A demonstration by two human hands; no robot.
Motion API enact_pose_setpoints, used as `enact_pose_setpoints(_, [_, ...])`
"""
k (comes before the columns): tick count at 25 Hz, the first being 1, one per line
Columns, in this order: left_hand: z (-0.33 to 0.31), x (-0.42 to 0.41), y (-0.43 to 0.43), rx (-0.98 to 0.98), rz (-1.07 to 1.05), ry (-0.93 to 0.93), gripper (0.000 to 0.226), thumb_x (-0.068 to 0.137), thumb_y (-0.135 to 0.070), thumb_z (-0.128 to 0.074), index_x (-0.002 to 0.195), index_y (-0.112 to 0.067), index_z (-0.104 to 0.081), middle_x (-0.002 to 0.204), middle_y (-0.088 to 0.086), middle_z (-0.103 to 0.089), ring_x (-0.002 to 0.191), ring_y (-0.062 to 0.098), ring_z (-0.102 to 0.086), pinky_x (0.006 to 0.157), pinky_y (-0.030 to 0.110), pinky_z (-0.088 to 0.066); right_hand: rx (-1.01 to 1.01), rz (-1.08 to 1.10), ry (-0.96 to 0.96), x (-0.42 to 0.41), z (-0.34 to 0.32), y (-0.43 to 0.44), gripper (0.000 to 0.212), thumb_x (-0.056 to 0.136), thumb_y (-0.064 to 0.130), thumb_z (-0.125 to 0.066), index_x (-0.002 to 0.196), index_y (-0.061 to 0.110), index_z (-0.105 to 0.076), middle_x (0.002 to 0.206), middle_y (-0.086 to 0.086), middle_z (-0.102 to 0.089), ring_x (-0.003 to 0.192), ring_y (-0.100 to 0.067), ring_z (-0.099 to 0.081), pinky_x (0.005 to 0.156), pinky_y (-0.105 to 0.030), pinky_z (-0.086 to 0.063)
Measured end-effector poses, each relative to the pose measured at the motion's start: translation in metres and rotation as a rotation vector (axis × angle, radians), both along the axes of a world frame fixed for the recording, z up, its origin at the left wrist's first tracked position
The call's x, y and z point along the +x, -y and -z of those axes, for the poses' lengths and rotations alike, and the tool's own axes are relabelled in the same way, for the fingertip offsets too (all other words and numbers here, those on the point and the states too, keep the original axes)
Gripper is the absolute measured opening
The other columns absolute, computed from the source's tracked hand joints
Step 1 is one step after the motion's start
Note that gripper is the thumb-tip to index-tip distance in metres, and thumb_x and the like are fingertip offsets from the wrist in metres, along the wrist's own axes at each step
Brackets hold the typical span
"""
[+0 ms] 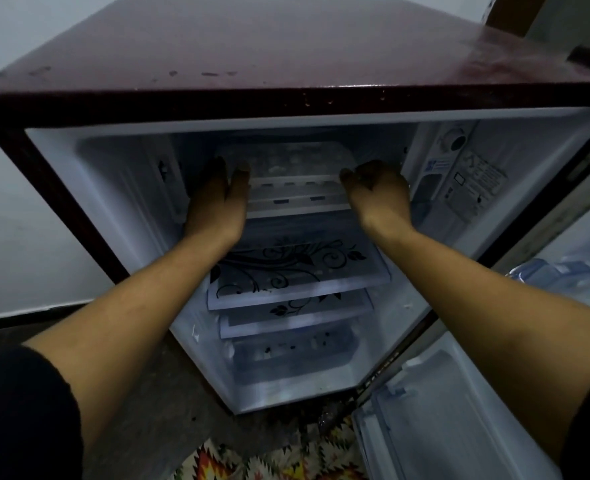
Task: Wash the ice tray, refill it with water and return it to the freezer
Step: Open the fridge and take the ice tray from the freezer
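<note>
Maroon fridge (286, 46), door (460, 410) swung open at right. Freezer (131, 174) at top holds clear ice tray (286, 161), sitting level inside it. Left hand (217, 199) flat, fingers straight along tray's left edge. Right hand (378, 192) curled at tray's right edge; actual grip can't be judged.

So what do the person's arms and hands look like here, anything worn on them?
Both forearms are bare from about the elbow down. Dark, black-looking sleeves show at the bottom corners of the view, ending near the elbows. The left hand and right hand have no gloves; no rings, watch or bracelets are visible, though the lighting is dim.
</note>
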State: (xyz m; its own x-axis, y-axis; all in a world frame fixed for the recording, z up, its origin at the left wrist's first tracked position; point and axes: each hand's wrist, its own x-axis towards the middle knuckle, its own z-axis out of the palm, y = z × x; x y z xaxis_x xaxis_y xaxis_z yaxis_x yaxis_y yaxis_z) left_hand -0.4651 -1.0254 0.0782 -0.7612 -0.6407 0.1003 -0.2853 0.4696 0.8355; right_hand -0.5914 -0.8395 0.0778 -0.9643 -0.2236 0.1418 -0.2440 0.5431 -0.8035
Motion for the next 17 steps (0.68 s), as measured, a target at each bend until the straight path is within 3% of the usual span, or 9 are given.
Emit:
enact_pose_setpoints(2, [-0.009,0.006,-0.009,0.164,-0.070,-0.106,0.054,0.111,-0.046,-0.033,0.160,-0.023,-0.037,0.163,0.004,-0.041,0.147,0.024,-0.039,0.123,0.038,-0.029,-0.319,0.089,0.185,0.000,-0.002,-0.002,0.037,0.101,0.032,-0.065,0.120,0.001,-0.069,0.108,-0.012,-0.073,0.101,-0.025,-0.067,0.097,-0.040,-0.056])
enact_pose_setpoints(4, [-0.017,0.011,-0.016,0.320,-0.138,-0.204,0.039,0.112,-0.037,-0.034,0.144,-0.026,-0.053,0.139,-0.002,-0.059,0.127,0.021,-0.053,0.107,0.031,-0.041,-0.585,0.173,0.346,-0.003,-0.003,-0.004,0.022,0.097,0.025,-0.071,0.112,0.009,-0.071,0.098,-0.007,-0.074,0.095,-0.025,-0.071,0.090,-0.039,-0.061])
enact_pose_setpoints(6, [-0.023,0.016,-0.022,0.488,-0.219,-0.300,0.023,0.112,-0.030,-0.036,0.115,-0.030,-0.058,0.107,-0.010,-0.061,0.101,0.013,-0.057,0.088,0.027,-0.045,-0.760,0.212,0.468,-0.004,-0.006,-0.009,0.008,0.098,0.016,-0.068,0.103,0.011,-0.070,0.085,-0.006,-0.072,0.074,-0.020,-0.070,0.064,-0.030,-0.059])
enact_pose_setpoints(7, [-0.026,0.018,-0.025,0.561,-0.252,-0.342,0.023,0.111,-0.028,-0.036,0.104,-0.030,-0.058,0.100,-0.012,-0.059,0.093,0.009,-0.057,0.086,0.027,-0.046,-0.801,0.229,0.505,-0.003,-0.009,-0.011,0.005,0.099,0.013,-0.066,0.102,0.010,-0.069,0.079,-0.005,-0.069,0.065,-0.018,-0.065,0.054,-0.027,-0.054])
enact_pose_setpoints(9, [-0.029,0.020,-0.030,0.684,-0.302,-0.394,0.029,0.111,-0.025,-0.037,0.091,-0.031,-0.057,0.092,-0.009,-0.060,0.083,0.009,-0.056,0.086,0.030,-0.049,-0.815,0.249,0.552,-0.002,-0.010,-0.017,0.003,0.098,0.009,-0.066,0.101,0.009,-0.064,0.072,-0.005,-0.062,0.057,-0.016,-0.057,0.048,-0.026,-0.049])
enact_pose_setpoints(12, [-0.030,0.021,-0.031,0.813,-0.328,-0.413,0.024,0.110,-0.027,-0.040,0.096,-0.024,-0.060,0.090,-0.004,-0.062,0.082,0.014,-0.058,0.089,0.034,-0.051,-0.792,0.208,0.605,0.000,-0.007,-0.024,0.002,0.098,0.006,-0.061,0.099,0.006,-0.060,0.066,-0.005,-0.054,0.050,-0.015,-0.049,0.048,-0.028,-0.047])
enact_pose_setpoints(14, [-0.029,0.024,-0.031,0.880,-0.338,-0.417,0.021,0.109,-0.030,-0.041,0.106,-0.020,-0.059,0.091,-0.002,-0.063,0.082,0.015,-0.061,0.081,0.031,-0.051,-0.756,0.181,0.652,0.003,-0.003,-0.030,0.004,0.099,0.008,-0.057,0.101,0.006,-0.060,0.066,-0.004,-0.053,0.052,-0.015,-0.049,0.049,-0.029,-0.049])
enact_pose_setpoints(17, [-0.026,0.035,-0.033,0.928,-0.365,-0.398,0.021,0.109,-0.028,-0.042,0.100,-0.020,-0.059,0.092,0.000,-0.064,0.081,0.014,-0.061,0.070,0.027,-0.050,-0.728,0.160,0.669,0.014,-0.005,-0.038,0.014,0.100,0.008,-0.051,0.094,0.009,-0.064,0.064,-0.001,-0.054,0.054,-0.013,-0.050,0.049,-0.028,-0.050])
